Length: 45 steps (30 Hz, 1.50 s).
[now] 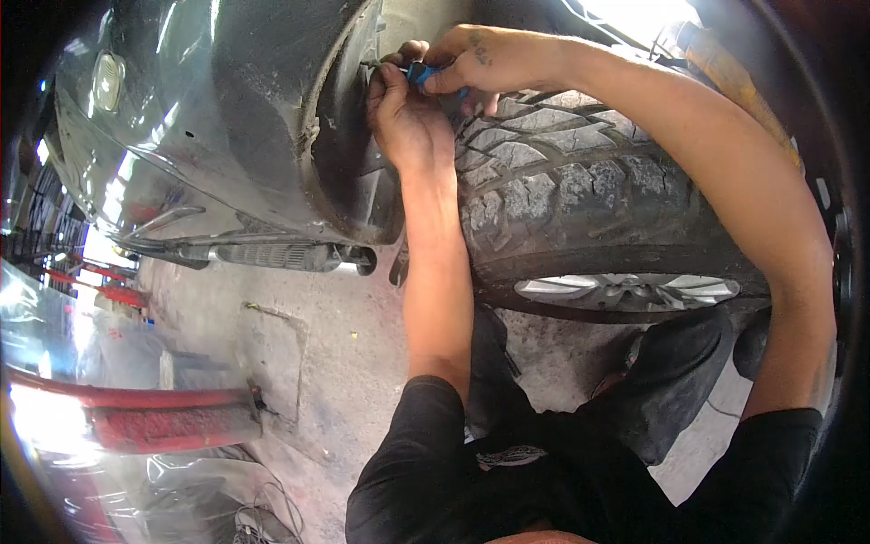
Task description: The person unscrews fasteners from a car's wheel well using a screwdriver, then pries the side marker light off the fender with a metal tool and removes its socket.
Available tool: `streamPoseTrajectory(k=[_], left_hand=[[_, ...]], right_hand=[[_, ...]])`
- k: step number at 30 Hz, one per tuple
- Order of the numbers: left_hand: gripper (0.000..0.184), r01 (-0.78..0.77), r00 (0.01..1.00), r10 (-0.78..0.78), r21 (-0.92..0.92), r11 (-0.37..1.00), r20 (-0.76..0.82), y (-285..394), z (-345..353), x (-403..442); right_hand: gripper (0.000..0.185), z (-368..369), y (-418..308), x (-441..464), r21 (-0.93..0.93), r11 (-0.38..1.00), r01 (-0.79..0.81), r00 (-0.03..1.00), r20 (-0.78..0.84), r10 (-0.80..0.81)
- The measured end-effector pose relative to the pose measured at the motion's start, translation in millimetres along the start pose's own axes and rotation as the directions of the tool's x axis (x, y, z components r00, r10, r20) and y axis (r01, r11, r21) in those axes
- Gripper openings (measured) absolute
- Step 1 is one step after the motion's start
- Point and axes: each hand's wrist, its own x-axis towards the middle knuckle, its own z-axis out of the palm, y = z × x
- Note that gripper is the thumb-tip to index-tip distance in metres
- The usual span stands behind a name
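Note:
My right hand (467, 62) is closed around a blue-handled tool (420, 73) that looks like a screwdriver. Its handle shows between the fingers, and its tip points left toward the wheel arch. Close beside it, my left hand (399, 109) reaches up with the palm toward me, thumb and fingers pinched at the inner edge of the arch. What those fingers hold is too small to make out. Both hands are inside the wheel arch (313, 136) of a dark car body, above the tyre (580, 190).
The tyre's rough tread and silver rim (625, 292) lie below my right arm. A running board (272, 257) extends left along the car. At the lower left is a red bumper-like part (172, 424) with plastic sheeting. A bright lamp (643, 14) shines at the top right above concrete floor (335, 363).

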Motion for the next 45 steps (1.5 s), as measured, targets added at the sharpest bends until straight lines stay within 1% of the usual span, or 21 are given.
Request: streamPoseTrajectory(k=[2, 5, 8, 10, 13, 17, 19, 21, 23, 25, 26, 28, 30, 33, 34, 36, 39, 41, 43, 44, 45], left_hand=[[0.030, -0.004, 0.999, 0.006, -0.031, 1.000, 0.045, -0.7, -1.2, 0.3], [0.028, 0.035, 0.999, -0.036, -0.029, 0.999, -0.008, 4.6, 9.2, -4.4], [0.029, -0.016, 0.996, 0.016, -0.006, 1.000, -0.087, 4.7, 8.9, -3.1], [0.031, 0.032, 0.994, -0.046, -0.142, 0.989, -0.096, 5.6, 0.9, 1.6], [0.029, 0.003, 0.996, -0.012, -0.107, 0.994, -0.083, 3.1, -0.1, 4.7], [0.026, 0.034, 0.997, -0.036, -0.023, 0.999, -0.065, -2.3, 5.6, -1.9], [0.023, 0.075, 0.975, -0.092, -0.089, 0.993, -0.201, -5.3, 4.7, -1.9], [0.022, 0.053, 0.976, -0.056, -0.021, 0.998, -0.209, 2.5, 13.2, -9.3], [0.023, 0.002, 0.958, 0.074, 0.264, 0.964, -0.278, 23.3, 35.6, -35.0], [0.023, 0.028, 0.940, 0.100, 0.367, 0.930, -0.325, 41.2, 34.9, -68.0], [0.023, -0.016, 0.959, 0.164, 0.531, 0.847, -0.231, 51.2, 33.6, -92.2], [0.017, -0.059, 0.967, 0.211, 0.681, 0.730, -0.142, 71.9, 26.6, -149.2], [0.016, 0.021, 0.946, 0.229, 0.746, 0.665, -0.230, 91.7, -6.3, -201.3], [0.021, 0.223, 0.871, 0.291, 0.847, 0.482, -0.395, 126.9, -85.2, -235.1], [0.025, 0.214, 0.880, 0.326, 0.902, 0.376, -0.345, 138.2, -140.9, -240.3], [0.028, 0.372, 0.844, 0.285, 0.879, 0.299, -0.455, 159.1, -215.8, -237.0], [0.028, 0.523, 0.797, 0.225, 0.826, 0.209, -0.561, 171.4, -325.7, -220.5], [0.028, 0.399, 0.880, 0.383, 0.874, -0.276, -0.280, 171.1, -374.6, -201.3], [0.031, 0.369, 0.914, 0.340, 0.799, -0.474, -0.221, 173.5, -397.0, -179.3], [0.031, 0.369, 0.917, 0.324, 0.803, -0.468, -0.232, 172.6, -407.1, -172.1], [0.032, 0.331, 0.941, 0.273, 0.707, -0.625, -0.200, 170.2, -413.8, -165.0]], right_hand=[[0.048, -0.6, 4.0, 2.4, 0.099, 0.994, -0.052, 0.998, 0.040, 0.048], [0.050, -1.7, -5.5, -3.2, -0.063, 0.997, 0.037, 0.998, 0.043, -0.034], [0.047, 2.6, -8.5, -4.7, -0.278, 0.960, 0.045, 0.990, -0.113, -0.079], [0.042, 4.9, 2.4, 4.0, -0.527, 0.823, 0.214, 0.895, -0.232, -0.381], [0.040, 5.6, 8.2, 5.5, -0.564, 0.783, 0.262, 0.857, -0.238, -0.458], [0.041, -1.1, 5.6, 0.6, -0.650, 0.739, 0.176, 0.919, -0.162, -0.361], [0.039, -7.1, 6.9, 1.1, -0.704, 0.690, 0.170, 0.939, -0.096, -0.329], [0.037, -9.9, 7.1, -4.0, -0.737, 0.635, 0.231, 0.916, -0.056, -0.397], [0.036, -9.6, 6.9, -12.6, -0.760, 0.583, 0.288, 0.892, -0.010, -0.452], [0.035, -1.0, 1.1, -22.5, -0.848, 0.402, 0.346, 0.856, 0.109, -0.506], [0.036, 10.3, -41.6, -49.0, -0.871, 0.446, 0.204, 0.963, 0.096, -0.253], [0.033, 30.7, -69.3, -74.6, -0.905, 0.417, 0.087, 0.996, 0.088, -0.016], [0.030, 45.3, -57.8, -114.3, -0.865, 0.361, 0.349, 0.861, 0.144, -0.488], [0.027, 68.1, -61.2, -160.9, -0.782, 0.452, 0.429, 0.804, 0.103, -0.585], [0.023, 76.8, -68.5, -176.5, -0.764, 0.473, 0.439, 0.791, 0.079, -0.607], [0.029, 98.9, -64.5, -206.0, -0.671, 0.620, 0.408, 0.848, 0.025, -0.530], [0.033, 150.0, -31.7, -263.1, -0.485, 0.847, 0.220, 0.963, -0.032, -0.268], [0.029, 189.5, -6.4, -292.5, -0.284, 0.956, 0.074, 0.995, -0.047, -0.090], [0.029, 224.3, 10.1, -316.6, -0.179, 0.982, -0.056, 0.998, -0.034, 0.051], [0.028, 238.9, 16.9, -327.8, -0.139, 0.985, -0.099, 0.995, -0.044, 0.093], [0.028, 247.6, 21.9, -336.7, -0.098, 0.985, -0.142, 0.989, -0.055, 0.137]])
